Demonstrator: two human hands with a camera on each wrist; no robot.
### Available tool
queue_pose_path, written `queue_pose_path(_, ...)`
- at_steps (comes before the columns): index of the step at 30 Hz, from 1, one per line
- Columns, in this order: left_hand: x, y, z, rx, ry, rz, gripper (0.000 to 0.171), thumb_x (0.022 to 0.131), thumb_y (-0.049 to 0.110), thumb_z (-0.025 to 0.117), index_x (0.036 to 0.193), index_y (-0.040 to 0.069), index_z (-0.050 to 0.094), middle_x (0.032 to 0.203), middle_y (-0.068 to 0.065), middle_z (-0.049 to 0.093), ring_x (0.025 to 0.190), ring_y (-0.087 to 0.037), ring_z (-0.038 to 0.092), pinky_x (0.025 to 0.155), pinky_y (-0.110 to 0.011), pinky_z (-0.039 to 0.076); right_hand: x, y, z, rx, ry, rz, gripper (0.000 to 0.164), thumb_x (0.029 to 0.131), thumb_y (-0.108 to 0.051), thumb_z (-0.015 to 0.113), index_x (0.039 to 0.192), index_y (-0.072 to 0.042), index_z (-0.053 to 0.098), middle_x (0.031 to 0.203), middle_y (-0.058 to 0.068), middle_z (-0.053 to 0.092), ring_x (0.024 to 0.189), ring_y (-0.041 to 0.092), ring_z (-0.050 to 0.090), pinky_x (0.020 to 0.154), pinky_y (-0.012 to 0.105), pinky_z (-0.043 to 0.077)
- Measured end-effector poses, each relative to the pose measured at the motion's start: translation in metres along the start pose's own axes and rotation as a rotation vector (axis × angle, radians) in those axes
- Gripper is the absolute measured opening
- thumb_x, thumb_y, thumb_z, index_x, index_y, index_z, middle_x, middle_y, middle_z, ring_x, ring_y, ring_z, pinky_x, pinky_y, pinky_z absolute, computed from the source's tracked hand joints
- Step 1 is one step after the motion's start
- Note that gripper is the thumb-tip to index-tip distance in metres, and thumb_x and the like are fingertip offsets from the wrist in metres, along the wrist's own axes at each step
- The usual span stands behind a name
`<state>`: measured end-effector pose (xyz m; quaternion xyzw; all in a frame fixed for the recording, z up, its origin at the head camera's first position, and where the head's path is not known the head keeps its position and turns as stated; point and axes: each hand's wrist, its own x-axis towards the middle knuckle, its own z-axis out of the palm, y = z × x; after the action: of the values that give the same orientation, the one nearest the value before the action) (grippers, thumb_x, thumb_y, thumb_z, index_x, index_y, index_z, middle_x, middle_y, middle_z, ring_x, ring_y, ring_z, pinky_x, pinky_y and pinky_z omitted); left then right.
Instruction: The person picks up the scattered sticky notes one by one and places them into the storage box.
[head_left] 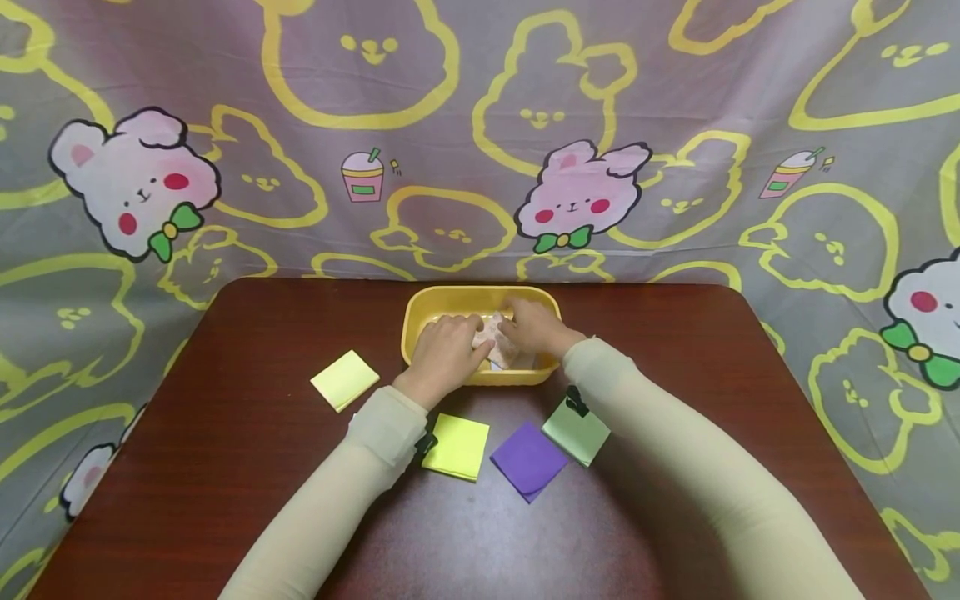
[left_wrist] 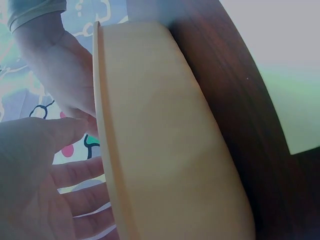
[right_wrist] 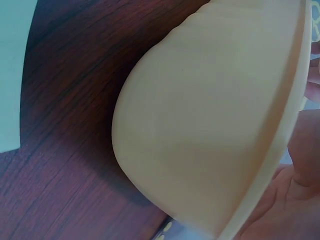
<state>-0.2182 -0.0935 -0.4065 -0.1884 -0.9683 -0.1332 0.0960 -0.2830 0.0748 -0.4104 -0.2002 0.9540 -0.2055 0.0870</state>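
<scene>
Head view: a pale crumpled piece (head_left: 504, 352) is seen inside the yellow bin (head_left: 517, 378) on the dark surface (head_left: 187, 467), touched by the left hand (head_left: 448, 348) and right hand (head_left: 534, 327), with a purple pad (head_left: 529, 460) and green pad (head_left: 583, 435) placed nearer the camera. Left wrist view: fingers are spread behind the rim, tips hidden. Right wrist view: the hand is partly blocked by the bin wall; whether either grip is closed round the piece cannot be told.
</scene>
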Motion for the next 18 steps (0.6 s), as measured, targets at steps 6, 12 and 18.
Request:
queue_pose_path(6, -0.0001, 0.0003, 0.0002, -0.011, -0.022, -0.010, 0.039, 0.089, 0.040, 0.057, 0.110, 0.008, 0.066, 0.090, -0.005, 0.067, 0.083, -0.025, 0.061, 0.067, -0.039, 0.047, 0.0003, 0.0025, -0.0007, 0.010, -0.017, 0.010, 0.046, 0.092, -0.024, 0.052, 0.130, 0.002, 0.051, 0.092, 0.010, 0.064, 0.081, 0.021, 0.058, 0.076, 0.037, 0.048)
queue_pose_path(12, -0.0003, 0.0003, 0.0013, -0.020, -0.023, -0.010, 0.039, 0.090, 0.040, 0.056, 0.110, 0.008, 0.066, 0.091, -0.005, 0.068, 0.083, -0.025, 0.061, 0.068, -0.039, 0.047, -0.0006, 0.0031, -0.0024, -0.012, 0.028, 0.001, 0.044, 0.091, -0.029, 0.055, 0.124, 0.002, 0.056, 0.090, 0.008, 0.063, 0.080, 0.020, 0.058, 0.074, 0.036, 0.048)
queue_pose_path(18, -0.0006, 0.0005, 0.0007, -0.027, -0.024, -0.015, 0.039, 0.090, 0.040, 0.057, 0.110, 0.008, 0.066, 0.092, -0.006, 0.068, 0.083, -0.025, 0.061, 0.068, -0.039, 0.047, -0.0044, -0.0005, -0.0047, -0.017, 0.077, 0.011, 0.041, 0.090, -0.031, 0.057, 0.119, -0.002, 0.060, 0.098, 0.009, 0.065, 0.086, 0.020, 0.058, 0.075, 0.036, 0.048)
